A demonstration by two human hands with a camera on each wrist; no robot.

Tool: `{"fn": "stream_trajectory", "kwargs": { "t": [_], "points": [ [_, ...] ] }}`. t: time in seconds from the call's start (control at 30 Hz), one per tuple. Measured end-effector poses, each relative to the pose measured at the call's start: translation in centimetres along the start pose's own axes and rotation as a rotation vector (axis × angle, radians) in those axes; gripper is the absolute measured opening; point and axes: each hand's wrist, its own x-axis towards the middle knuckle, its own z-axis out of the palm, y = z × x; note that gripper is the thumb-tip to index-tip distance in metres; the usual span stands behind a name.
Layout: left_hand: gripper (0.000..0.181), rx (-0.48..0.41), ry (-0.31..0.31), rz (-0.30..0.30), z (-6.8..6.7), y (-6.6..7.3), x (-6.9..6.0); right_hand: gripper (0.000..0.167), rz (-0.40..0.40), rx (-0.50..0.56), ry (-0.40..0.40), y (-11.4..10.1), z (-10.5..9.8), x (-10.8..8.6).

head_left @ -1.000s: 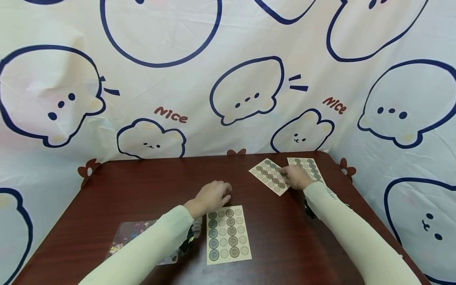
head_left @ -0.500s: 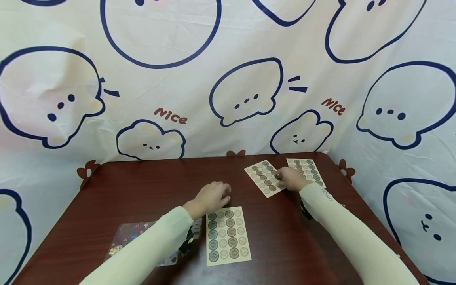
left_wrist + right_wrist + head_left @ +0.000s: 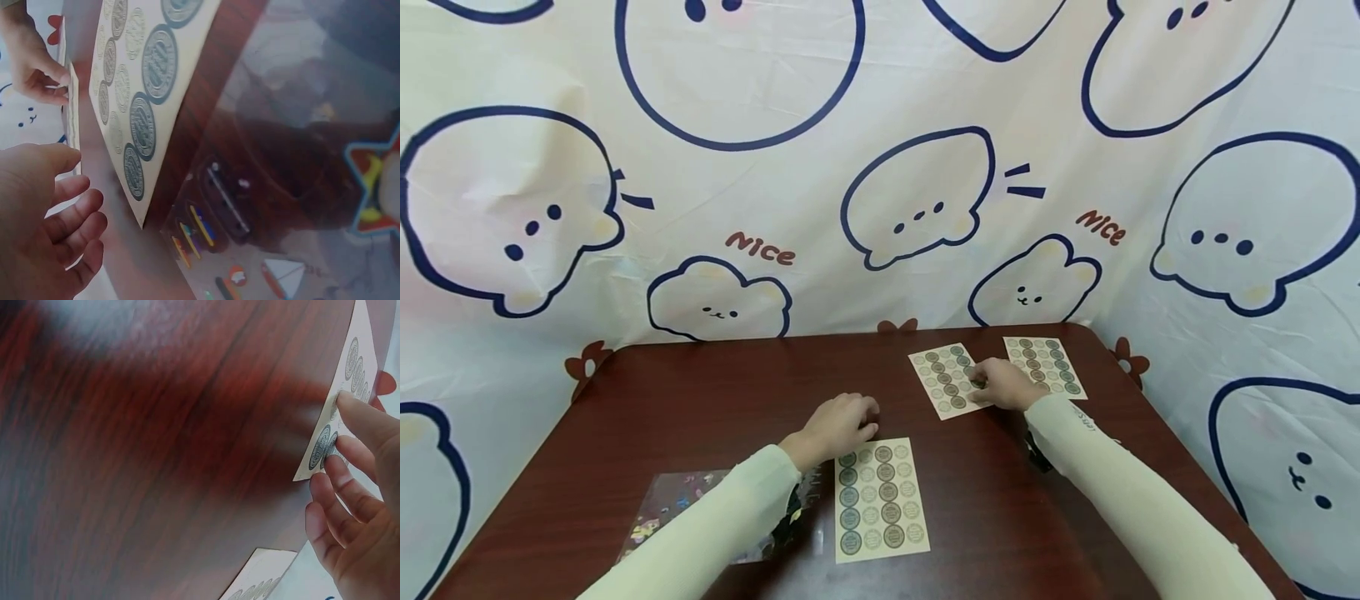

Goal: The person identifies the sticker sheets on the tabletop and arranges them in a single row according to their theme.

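Head view: sticker sheet [image 3: 946,382] is lying slantwise near far edge of desk [image 3: 737,400], right of centre; right hand [image 3: 1006,385] is pressing it, not gripping. Left hand [image 3: 838,425] is holding nothing, fingers loose. Judging sheet light, thin, easily creased, likely sliding on glossy desk; pinching near edge seems best.

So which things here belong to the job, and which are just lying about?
Likely the job:
Angled label sheet, touched by the right hand
Near label sheet, beside the left hand
Matching sheet, far right

Seemingly just lying about:
Clear picture sheet, partly behind the left sleeve
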Motion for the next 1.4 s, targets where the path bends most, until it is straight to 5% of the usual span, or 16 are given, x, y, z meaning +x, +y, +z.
{"fn": "stream_trajectory", "kwargs": {
  "t": [0.37,0.63,0.9,1.13,1.3,1.4],
  "points": [
    [0.025,-0.042,0.021,-0.035,0.5,-1.3,0.6,0.03,-0.013,-0.024,0.015,-1.5,0.9,0.1],
    [0.026,-0.093,0.022,-0.079,0.6,-2.2,1.2,0.003,-0.054,-0.048,0.006,-2.1,1.6,0.6],
    [0.03,-0.193,0.032,-0.129,0.4,-3.0,1.5,0.012,-0.043,0.001,0.009,-3.4,2.0,0.3],
    [0.045,-0.221,0.011,-0.147,0.5,-3.2,2.1,0.008,-0.082,0.031,0.009,-4.4,2.8,0.4],
    [0.052,-0.239,0.005,-0.181,0.6,-3.3,2.4,0.027,-0.049,0.053,0.002,-5.4,3.1,0.4],
    [0.054,-0.238,0.003,-0.188,0.7,-3.3,2.5,0.022,-0.052,0.053,-0.004,-5.9,3.1,0.4]
  ]
}}
